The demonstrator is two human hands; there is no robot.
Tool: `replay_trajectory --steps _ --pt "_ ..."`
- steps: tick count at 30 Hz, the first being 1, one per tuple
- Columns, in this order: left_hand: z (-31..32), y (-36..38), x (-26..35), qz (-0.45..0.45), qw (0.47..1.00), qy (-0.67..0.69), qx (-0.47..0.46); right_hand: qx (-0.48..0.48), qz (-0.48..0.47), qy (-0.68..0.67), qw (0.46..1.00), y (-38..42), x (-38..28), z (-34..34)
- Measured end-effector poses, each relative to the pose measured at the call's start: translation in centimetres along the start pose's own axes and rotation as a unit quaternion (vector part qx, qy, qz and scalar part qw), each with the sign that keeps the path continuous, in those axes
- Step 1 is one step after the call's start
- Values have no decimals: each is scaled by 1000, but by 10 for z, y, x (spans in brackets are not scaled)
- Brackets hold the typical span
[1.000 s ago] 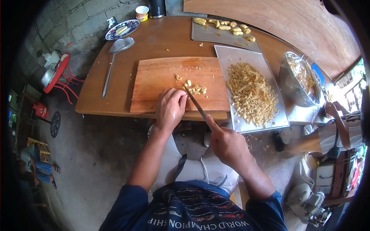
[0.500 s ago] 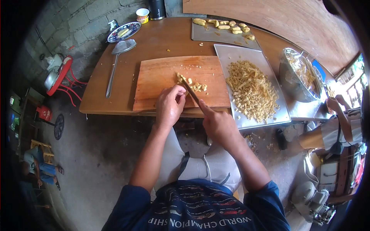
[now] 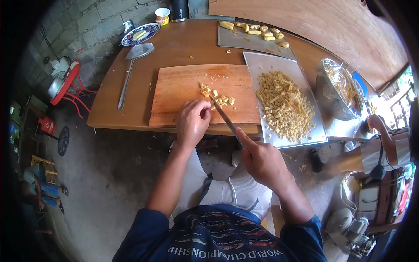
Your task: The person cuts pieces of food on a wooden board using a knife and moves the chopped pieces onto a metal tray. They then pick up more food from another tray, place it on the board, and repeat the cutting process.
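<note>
My right hand is closed round the handle of a knife, its blade slanting up and left over the wooden cutting board. The blade tip is among small yellow chopped pieces. At the board's front edge my left hand has its fingers curled, thumb near the index finger; whatever they hold, if anything, is hidden. To the board's right, a metal tray bears a heap of chopped yellow pieces.
Behind are a second tray with whole yellow pieces, a patterned plate, a cup and a dark tumbler. A long-handled skimmer lies left. A plastic-covered bowl and another person's hand are right.
My right hand has moved down and to the right with the knife, and the blade has drawn back toward me. My left hand has hardly moved.
</note>
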State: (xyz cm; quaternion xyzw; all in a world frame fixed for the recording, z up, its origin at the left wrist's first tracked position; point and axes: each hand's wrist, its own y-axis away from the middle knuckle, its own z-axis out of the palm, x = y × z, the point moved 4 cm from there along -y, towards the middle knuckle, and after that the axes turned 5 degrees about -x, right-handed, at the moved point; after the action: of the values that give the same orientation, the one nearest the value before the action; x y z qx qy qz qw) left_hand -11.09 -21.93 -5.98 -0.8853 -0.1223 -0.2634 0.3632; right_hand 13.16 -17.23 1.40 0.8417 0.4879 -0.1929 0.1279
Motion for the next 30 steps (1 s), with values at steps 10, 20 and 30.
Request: replay_trajectory --steps 10,20,30 --pt "-1 1 -8 -20 999 41 6 -28 5 -23 999 -8 -2 3" --pt "-3 -8 -7 -61 997 37 -20 36 6 16 999 -52 13 40" --pt "-1 -64 -39 -123 984 -90 -89 57 14 -46 997 -19 18 -3"
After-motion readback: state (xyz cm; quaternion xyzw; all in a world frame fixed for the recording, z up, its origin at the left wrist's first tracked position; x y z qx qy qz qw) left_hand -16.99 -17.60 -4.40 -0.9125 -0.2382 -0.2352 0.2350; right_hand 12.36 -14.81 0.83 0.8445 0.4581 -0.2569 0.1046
